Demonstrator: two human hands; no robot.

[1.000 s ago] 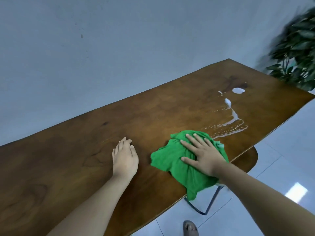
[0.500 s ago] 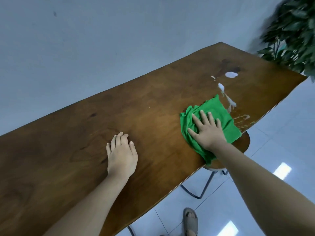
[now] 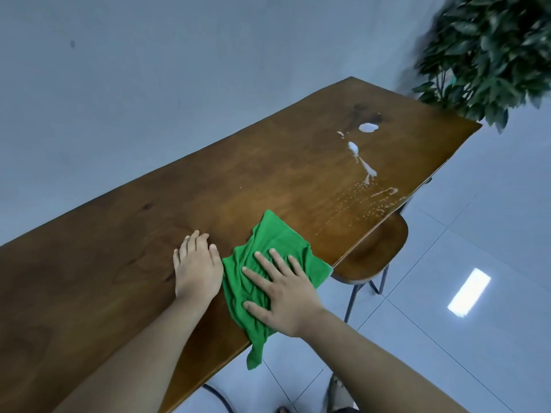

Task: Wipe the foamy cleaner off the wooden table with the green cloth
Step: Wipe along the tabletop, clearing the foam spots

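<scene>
The green cloth (image 3: 268,245) lies spread on the wooden table (image 3: 119,263) at its near edge, one corner hanging over the side. My right hand (image 3: 283,290) presses flat on the cloth with fingers spread. My left hand (image 3: 198,263) rests palm down on the bare wood, just left of the cloth and touching its edge. White foam (image 3: 368,127) sits in a blob toward the table's far right end. A thin foam trail (image 3: 365,165) and smeared droplets (image 3: 369,201) run from it to the near edge.
A wooden stool (image 3: 375,251) with metal legs stands under the table's right part. A leafy plant (image 3: 489,52) fills the top right corner beyond the table's end. A grey wall runs behind the table. Glossy floor tiles (image 3: 447,293) lie to the right.
My right hand has dragged the cloth left along the near edge, away from the foam, until it meets my left hand. Smeared droplets show where the cloth lay.
</scene>
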